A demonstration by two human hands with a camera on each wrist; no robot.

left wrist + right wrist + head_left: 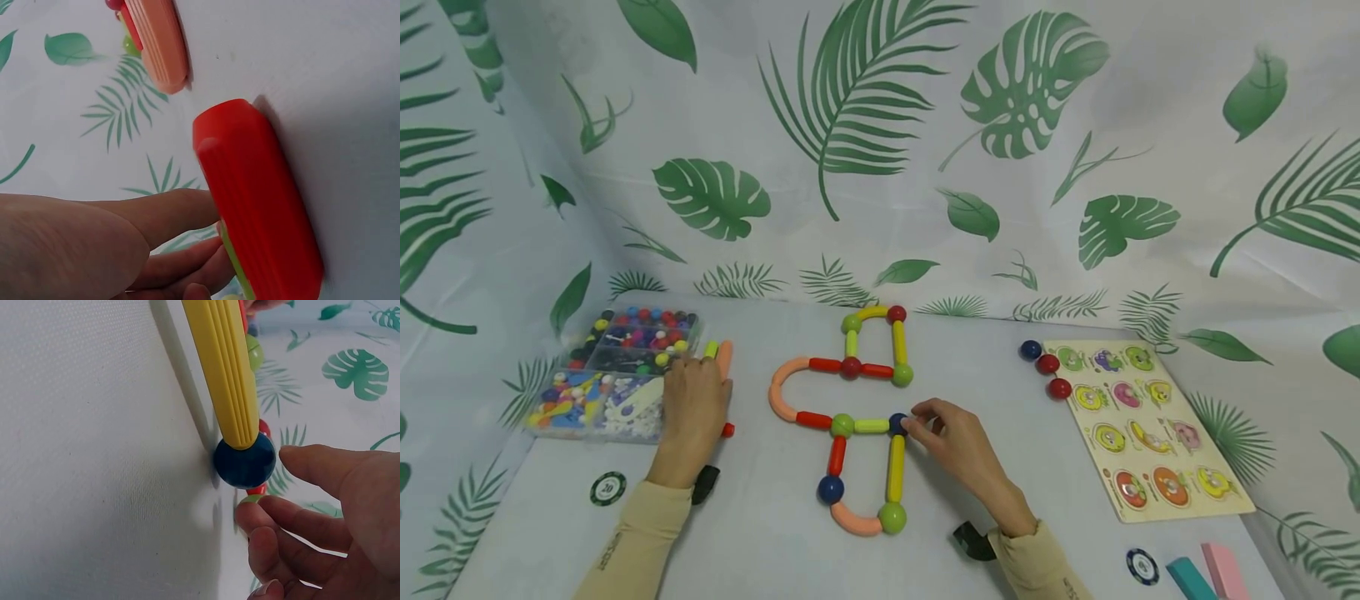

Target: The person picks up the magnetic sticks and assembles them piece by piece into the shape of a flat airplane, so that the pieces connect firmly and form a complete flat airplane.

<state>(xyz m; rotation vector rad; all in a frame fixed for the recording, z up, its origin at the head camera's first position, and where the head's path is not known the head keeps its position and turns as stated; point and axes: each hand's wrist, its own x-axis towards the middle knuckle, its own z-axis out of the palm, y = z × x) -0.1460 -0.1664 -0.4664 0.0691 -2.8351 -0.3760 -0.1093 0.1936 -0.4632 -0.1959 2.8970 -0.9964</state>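
Note:
In the head view my left hand (696,408) is at the right edge of a clear compartment box (557,434), over several loose magnetic sticks. The left wrist view shows a red stick (259,200) in front of its fingers; part of a lime stick (236,259) shows behind, and their contact is hidden. My right hand (958,446) is beside a dark blue ball (898,424) at a corner of a flat figure of sticks and balls. Thumb and forefinger are spread around that ball (245,460), with a small gap at the thumb. A yellow stick (225,375) joins it.
A wooden fruit puzzle board (1120,500) lies at right, with a dark blue ball (1031,350) and two red balls (1060,388) by its corner. Teal (1191,578) and pink blocks (1223,570) lie at front right. Round chips (607,488) flank the arms.

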